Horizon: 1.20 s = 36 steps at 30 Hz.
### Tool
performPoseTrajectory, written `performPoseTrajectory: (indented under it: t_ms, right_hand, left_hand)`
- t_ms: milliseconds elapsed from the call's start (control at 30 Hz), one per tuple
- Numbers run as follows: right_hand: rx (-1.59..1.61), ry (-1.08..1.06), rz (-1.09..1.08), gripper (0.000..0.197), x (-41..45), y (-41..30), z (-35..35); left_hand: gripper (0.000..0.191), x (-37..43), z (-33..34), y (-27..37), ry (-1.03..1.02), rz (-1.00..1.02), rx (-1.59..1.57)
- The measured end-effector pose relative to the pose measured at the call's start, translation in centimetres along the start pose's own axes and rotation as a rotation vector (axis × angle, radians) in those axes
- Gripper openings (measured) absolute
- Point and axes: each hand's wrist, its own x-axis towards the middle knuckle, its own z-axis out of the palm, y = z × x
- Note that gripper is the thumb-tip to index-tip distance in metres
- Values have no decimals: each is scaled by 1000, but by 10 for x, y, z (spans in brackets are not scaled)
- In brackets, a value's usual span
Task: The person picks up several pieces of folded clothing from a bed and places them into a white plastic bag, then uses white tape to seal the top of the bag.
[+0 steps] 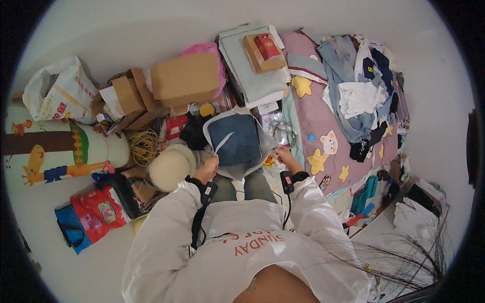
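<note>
Before me lies a translucent plastic bag (269, 139) with a whitish rim, its mouth spread wide. A folded piece of dark blue denim-like cloth (238, 140) is inside it or beneath its clear film; I cannot tell which. My left hand (208, 168) grips the bag's near left edge, where a narrow white strip (224, 142) sticks up over the blue cloth. On the right, my right hand (287, 158) pinches the bag's edge beside the bed. Both wrists wear dark bands with small black devices.
A bed with a pink star-patterned cover (314, 113) holds piled clothes (352, 91) at right. Cardboard boxes (185, 77) and a white printed sack (62, 92) stand at the back left. A round cream stool or lid (170, 168) and coiled yellow cord (144, 147) lie left of the bag.
</note>
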Motion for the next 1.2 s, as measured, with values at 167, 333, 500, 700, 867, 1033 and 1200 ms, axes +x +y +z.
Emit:
performPoseTrajectory:
  t_ms: [167, 333, 500, 700, 867, 1033, 1200]
  right_hand:
    - [-178, -69, 95, 31, 58, 25, -9]
    - [-275, -2, 101, 22, 119, 54, -4]
    - [-342, -32, -212, 14, 149, 98, -16]
    - [-493, -108, -666, 27, 140, 91, -31]
    - [-593, -187, -797, 31, 135, 71, -18]
    - [-453, -272, -654, 25, 148, 87, -8]
    - [-708, -297, -599, 15, 146, 96, -1]
  left_hand:
    - [32, 67, -3, -32, 119, 24, 176]
    - [42, 125, 23, -30, 211, 52, 401]
    - [32, 159, 83, -37, 132, 709, 1036]
    - [24, 173, 119, -41, 46, 566, 1210]
    - [25, 182, 148, -17, 16, 334, 1265]
    - [24, 199, 158, -12, -49, 231, 1229]
    - [24, 222, 157, -32, -84, 445, 803]
